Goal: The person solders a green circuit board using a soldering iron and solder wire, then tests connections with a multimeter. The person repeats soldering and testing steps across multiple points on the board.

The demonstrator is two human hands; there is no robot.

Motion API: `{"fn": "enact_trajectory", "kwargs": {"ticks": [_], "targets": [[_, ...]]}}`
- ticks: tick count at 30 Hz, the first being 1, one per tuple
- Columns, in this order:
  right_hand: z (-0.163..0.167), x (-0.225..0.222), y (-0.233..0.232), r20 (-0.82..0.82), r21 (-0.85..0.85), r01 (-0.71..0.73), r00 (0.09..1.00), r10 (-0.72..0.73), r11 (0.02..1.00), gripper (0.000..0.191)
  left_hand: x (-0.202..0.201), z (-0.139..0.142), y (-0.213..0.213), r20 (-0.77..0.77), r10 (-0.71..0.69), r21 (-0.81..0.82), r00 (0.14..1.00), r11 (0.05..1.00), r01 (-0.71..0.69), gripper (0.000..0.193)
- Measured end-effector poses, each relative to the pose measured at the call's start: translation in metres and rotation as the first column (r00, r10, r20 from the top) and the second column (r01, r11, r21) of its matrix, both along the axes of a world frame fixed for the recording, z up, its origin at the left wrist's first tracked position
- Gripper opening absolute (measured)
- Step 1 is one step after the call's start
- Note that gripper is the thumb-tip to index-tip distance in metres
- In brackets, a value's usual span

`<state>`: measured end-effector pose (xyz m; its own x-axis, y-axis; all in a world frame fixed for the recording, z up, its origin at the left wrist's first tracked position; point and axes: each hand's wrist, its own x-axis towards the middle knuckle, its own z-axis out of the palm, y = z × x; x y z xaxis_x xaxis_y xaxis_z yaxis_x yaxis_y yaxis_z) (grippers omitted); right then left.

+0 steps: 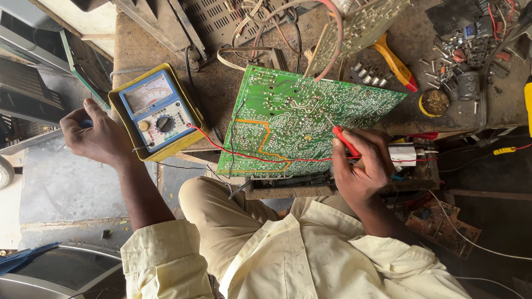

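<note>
The right hand (360, 166) pinches a red test probe (344, 140) in a closed pen-like grip, thumb and forefinger wrapped round its handle so the thin metal tip can be steered finely. The tip reaches up and away from the grip and touches the solder side of the green circuit board (310, 119), which lies just ahead of the fingers. The board is propped at a tilt with its solder side facing up, which puts the joints in plain sight and within easy reach of the probe. A red lead (244, 156) runs from under the grip, across the lower part of the board, to the analogue multimeter (157, 112) in its yellow case. The meter sits on the counter (221, 94) with its dial face up, so the needle can be read while probing.

The left hand (95, 137) rests just beside the meter's outer edge, fingers curled closed around something small and blue; it is mostly hidden, possibly the handle of a second probe. A yellow-handled screwdriver (393, 63) and a small round tin (434, 103) lie well beyond the right grip, past the board's far corner.
</note>
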<state>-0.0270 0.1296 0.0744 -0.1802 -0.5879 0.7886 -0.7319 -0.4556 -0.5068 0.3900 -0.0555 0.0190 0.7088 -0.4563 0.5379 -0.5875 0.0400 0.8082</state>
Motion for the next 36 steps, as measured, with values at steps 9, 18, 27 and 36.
{"fn": "enact_trajectory", "kwargs": {"ticks": [9,18,27,36], "targets": [[-0.0004,0.0001,0.0013,-0.002,0.004,-0.032,0.999,0.032,0.999,0.031,0.0009,-0.0013,0.0006,0.034,-0.008,-0.029,0.999,1.000,0.009,0.025],[-0.0045,-0.0022,-0.0004,0.071,0.073,-0.013,0.997,0.008,0.997,0.024,0.0005,0.0006,0.0001,-0.028,0.016,0.030,0.999,0.999,-0.015,0.025],[-0.0035,-0.0025,0.0026,0.061,0.059,-0.017,0.998,0.014,0.998,0.024,0.0028,-0.0030,-0.0006,0.038,0.004,-0.010,0.999,1.000,-0.003,0.025],[-0.0025,-0.0016,0.0024,0.086,0.056,-0.010,0.996,0.006,0.998,0.025,0.0014,-0.0007,0.0000,0.013,-0.038,-0.035,0.999,0.999,0.039,0.025]]}}
